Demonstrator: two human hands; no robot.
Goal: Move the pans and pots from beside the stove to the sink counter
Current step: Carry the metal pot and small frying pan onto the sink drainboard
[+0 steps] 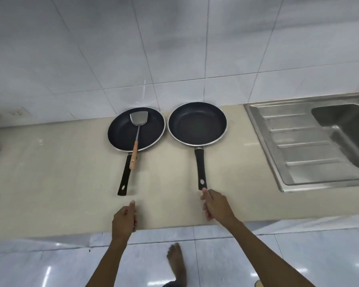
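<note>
Two black frying pans sit side by side on the beige counter (50, 183), handles pointing toward me. In the left pan (122, 133) lies a metal spatula (136, 131) with a wooden handle that sticks out over the rim. The right pan (197, 123) holds nothing. My left hand (123, 221) hovers just short of the left pan's handle end, fingers loosely curled, holding nothing. My right hand (215, 205) is at the tip of the right pan's handle; its thumb touches the handle end, but the fingers are not wrapped around it.
A stainless steel sink (298, 141) with a ribbed drainboard and a basin is set into the counter at the right. White tiled wall runs behind. A wall socket (19, 112) is at far left. A bare foot (177, 264) stands on the glossy floor below.
</note>
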